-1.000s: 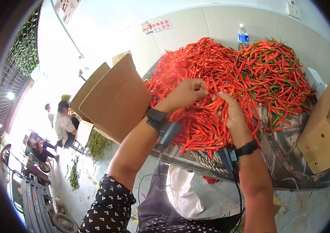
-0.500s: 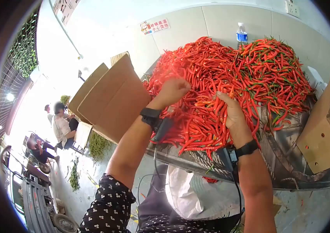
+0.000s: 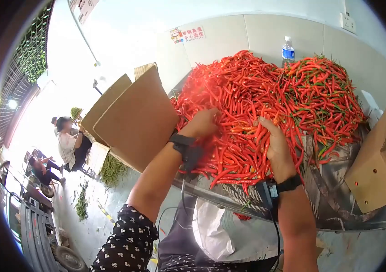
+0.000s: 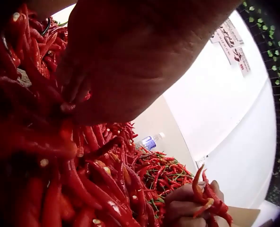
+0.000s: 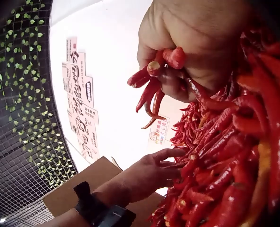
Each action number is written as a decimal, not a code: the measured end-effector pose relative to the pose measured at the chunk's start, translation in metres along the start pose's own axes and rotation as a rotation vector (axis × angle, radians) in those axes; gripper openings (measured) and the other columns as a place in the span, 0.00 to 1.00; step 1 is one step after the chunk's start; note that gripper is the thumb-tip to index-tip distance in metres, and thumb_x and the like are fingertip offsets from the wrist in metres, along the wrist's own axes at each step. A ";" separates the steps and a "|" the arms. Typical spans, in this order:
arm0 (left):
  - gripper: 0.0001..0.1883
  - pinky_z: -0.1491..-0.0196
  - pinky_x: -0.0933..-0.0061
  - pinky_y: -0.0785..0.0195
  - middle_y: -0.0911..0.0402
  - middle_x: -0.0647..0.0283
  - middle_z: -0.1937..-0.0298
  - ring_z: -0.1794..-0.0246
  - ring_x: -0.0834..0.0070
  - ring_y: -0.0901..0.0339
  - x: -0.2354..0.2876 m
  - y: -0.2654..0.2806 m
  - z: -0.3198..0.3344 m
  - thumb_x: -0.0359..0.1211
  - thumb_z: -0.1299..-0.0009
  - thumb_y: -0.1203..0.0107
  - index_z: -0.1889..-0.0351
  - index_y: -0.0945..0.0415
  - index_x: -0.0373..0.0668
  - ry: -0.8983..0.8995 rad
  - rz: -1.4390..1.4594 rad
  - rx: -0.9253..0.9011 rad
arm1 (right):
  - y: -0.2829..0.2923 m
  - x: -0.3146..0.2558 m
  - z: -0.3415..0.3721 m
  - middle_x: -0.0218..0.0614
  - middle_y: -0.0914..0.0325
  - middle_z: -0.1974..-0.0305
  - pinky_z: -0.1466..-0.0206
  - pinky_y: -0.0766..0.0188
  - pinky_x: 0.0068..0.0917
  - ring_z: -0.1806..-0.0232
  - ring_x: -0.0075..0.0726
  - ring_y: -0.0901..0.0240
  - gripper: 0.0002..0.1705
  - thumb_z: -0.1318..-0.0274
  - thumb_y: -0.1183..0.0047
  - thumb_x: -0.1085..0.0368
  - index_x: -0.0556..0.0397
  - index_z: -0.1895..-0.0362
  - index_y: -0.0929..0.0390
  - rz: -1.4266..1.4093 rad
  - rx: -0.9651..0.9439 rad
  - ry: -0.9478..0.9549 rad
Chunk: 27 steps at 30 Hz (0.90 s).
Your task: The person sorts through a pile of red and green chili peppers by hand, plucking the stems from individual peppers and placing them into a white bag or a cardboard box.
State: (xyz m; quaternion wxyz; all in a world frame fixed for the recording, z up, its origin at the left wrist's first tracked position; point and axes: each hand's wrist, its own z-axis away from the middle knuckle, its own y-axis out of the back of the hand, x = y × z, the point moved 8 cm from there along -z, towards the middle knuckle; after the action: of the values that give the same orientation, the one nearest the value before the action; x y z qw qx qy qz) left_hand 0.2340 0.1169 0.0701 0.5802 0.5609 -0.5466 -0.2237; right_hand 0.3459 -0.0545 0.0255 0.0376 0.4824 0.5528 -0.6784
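Observation:
Red chili peppers point(image 3: 243, 154) lie heaped over the table. My right hand point(image 3: 278, 147) grips several peppers at the right of the near heap; in the right wrist view, the right hand point(image 5: 192, 47) has its fingers curled round them, with stems and tips sticking out. At the left of the heap, my left hand point(image 3: 202, 123) reaches down among the peppers, its fingertips partly hidden. The left wrist view shows the left hand point(image 4: 126, 61) close over peppers, dark and blurred at the fingers, so a grip cannot be made out.
An upright cardboard box point(image 3: 136, 118) stands left of the heap, another cardboard box point(image 3: 376, 170) at the right. A water bottle point(image 3: 288, 50) is by the wall. Peppers with green stems point(image 3: 322, 90) pile up at the back right. Seated people point(image 3: 71, 143) are far left.
My left hand moved left from beside the right hand, then down onto the peppers at the left. The right hand stays almost in place, gripping peppers. The head view has shifted slightly.

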 end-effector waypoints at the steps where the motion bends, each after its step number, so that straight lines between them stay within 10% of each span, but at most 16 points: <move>1: 0.20 0.56 0.65 0.32 0.23 0.54 0.62 0.58 0.59 0.25 -0.003 -0.002 0.002 0.32 0.48 0.43 0.56 0.27 0.41 0.077 0.064 -0.034 | -0.003 -0.001 0.002 0.30 0.24 0.78 0.83 0.37 0.17 0.83 0.22 0.31 0.05 0.48 0.46 0.65 0.53 0.69 0.24 0.035 -0.009 -0.005; 11: 0.18 0.62 0.68 0.31 0.21 0.54 0.66 0.64 0.64 0.23 -0.040 -0.008 0.010 0.33 0.49 0.43 0.58 0.26 0.41 0.209 0.285 0.139 | -0.021 -0.003 0.007 0.30 0.25 0.80 0.81 0.36 0.18 0.83 0.23 0.30 0.08 0.48 0.46 0.63 0.55 0.72 0.24 0.046 -0.076 0.038; 17: 0.12 0.66 0.67 0.31 0.21 0.57 0.74 0.71 0.65 0.22 -0.023 -0.010 0.010 0.37 0.46 0.45 0.71 0.22 0.37 0.141 0.081 -0.004 | -0.016 -0.003 0.008 0.30 0.26 0.81 0.80 0.36 0.19 0.84 0.24 0.30 0.07 0.48 0.46 0.64 0.56 0.71 0.24 0.088 -0.030 0.033; 19: 0.11 0.69 0.67 0.31 0.22 0.58 0.77 0.75 0.67 0.24 -0.024 -0.018 0.010 0.37 0.45 0.46 0.77 0.22 0.36 0.151 0.193 -0.118 | -0.018 0.003 0.007 0.35 0.23 0.71 0.68 0.29 0.23 0.71 0.28 0.26 0.07 0.47 0.47 0.66 0.56 0.65 0.25 0.070 -0.178 -0.048; 27: 0.06 0.72 0.78 0.36 0.26 0.67 0.77 0.76 0.82 0.30 0.033 0.007 0.022 0.31 0.40 0.46 0.71 0.26 0.38 0.029 0.549 0.072 | -0.028 0.000 0.016 0.32 0.24 0.72 0.63 0.32 0.22 0.69 0.25 0.28 0.07 0.48 0.49 0.67 0.56 0.66 0.24 0.144 -0.097 0.035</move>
State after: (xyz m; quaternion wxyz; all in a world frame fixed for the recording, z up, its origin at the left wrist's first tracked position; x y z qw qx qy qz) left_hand 0.2215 0.0809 0.0841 0.6064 0.4154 -0.6774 -0.0306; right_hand 0.3200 -0.0566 0.0445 0.1000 0.5305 0.5493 -0.6379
